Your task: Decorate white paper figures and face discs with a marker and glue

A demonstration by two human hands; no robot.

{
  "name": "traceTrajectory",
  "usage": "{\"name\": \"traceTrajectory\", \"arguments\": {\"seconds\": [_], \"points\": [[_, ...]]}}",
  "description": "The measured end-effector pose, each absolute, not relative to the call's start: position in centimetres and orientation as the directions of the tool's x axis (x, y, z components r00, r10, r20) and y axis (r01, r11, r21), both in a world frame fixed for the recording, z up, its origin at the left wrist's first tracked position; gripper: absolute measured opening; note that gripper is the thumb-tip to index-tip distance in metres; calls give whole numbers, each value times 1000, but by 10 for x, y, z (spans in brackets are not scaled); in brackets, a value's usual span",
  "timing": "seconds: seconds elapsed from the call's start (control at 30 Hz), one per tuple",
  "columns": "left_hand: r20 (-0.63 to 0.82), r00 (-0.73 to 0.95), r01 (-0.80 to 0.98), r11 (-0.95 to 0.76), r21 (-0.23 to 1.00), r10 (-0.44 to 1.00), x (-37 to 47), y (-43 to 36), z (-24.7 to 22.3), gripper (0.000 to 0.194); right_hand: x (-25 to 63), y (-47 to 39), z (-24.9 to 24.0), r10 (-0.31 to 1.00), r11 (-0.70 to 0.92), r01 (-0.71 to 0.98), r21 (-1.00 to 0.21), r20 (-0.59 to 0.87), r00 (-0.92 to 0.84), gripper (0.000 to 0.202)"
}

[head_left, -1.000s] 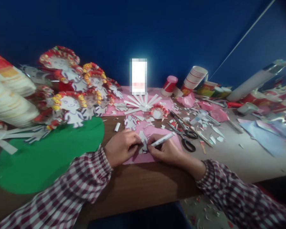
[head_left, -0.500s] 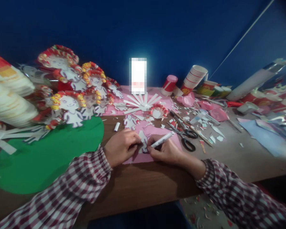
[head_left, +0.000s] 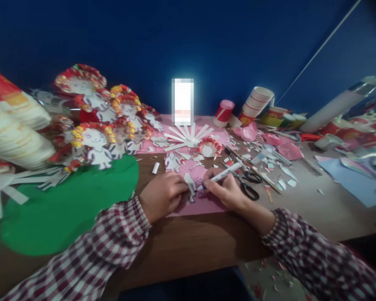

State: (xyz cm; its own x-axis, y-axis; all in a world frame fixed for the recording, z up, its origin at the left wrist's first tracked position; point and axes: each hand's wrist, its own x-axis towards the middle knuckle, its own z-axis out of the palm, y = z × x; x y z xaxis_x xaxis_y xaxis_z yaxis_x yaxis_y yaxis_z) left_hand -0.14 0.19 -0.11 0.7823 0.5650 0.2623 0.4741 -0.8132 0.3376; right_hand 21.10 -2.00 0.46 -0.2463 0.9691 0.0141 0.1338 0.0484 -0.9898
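Note:
Curled fingers of my left hand [head_left: 165, 194] grip the left edge of a small white paper cutout [head_left: 191, 187], shaped like a doll's body. It lies over a pink sheet [head_left: 203, 207] that bears dark pen marks. My right hand [head_left: 227, 191] is closed around a white marker [head_left: 224, 173], held slanted. The marker's tip points down-left, just right of the cutout; whether it touches the paper I cannot tell. The white marker cap [head_left: 156, 168] lies on the table beyond my left hand. Another cutout [head_left: 173, 162] rests at the pink sheet's far edge.
Scissors [head_left: 249, 191] and paper scraps [head_left: 282, 184] lie to the right. Finished paper dolls [head_left: 97, 146] with red-yellow curled hair stand at left by a green sheet [head_left: 65, 213]. Stacked paper cups [head_left: 257, 102], a red cup [head_left: 223, 113] and blue paper [head_left: 351, 179] sit farther off.
My right hand has drawn the marker a little right and up, away from the cutout's edge. My left hand stays on the cutout. The whole view has shifted slightly.

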Motion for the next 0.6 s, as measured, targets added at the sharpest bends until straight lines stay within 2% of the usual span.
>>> {"name": "traceTrajectory", "arguments": {"seconds": [0.07, 0.17, 0.33, 0.47, 0.6], "points": [[215, 812, 495, -836, 239, 542, 0, -1, 2, 17, 212, -19, 5, 977, 5, 46, -999, -5, -212, 23], [180, 832, 512, -852, 112, 524, 3, -5, 6, 13, 213, -18, 3, 979, -18, 21, -1000, -22, -202, 26], [194, 836, 518, -855, 27, 513, 5, -8, 7, 17, 216, -17, -4, 978, 18, 36, -999, 10, -208, 24], [181, 829, 524, -848, 79, 530, 5, -7, 5, 16, 219, -16, -9, 982, 2, 34, -999, -4, -187, 23], [213, 789, 521, -811, 265, 576, 2, -3, -1, 18, 217, -17, -5, 984, 48, 69, -997, 35, -176, 21]]}}
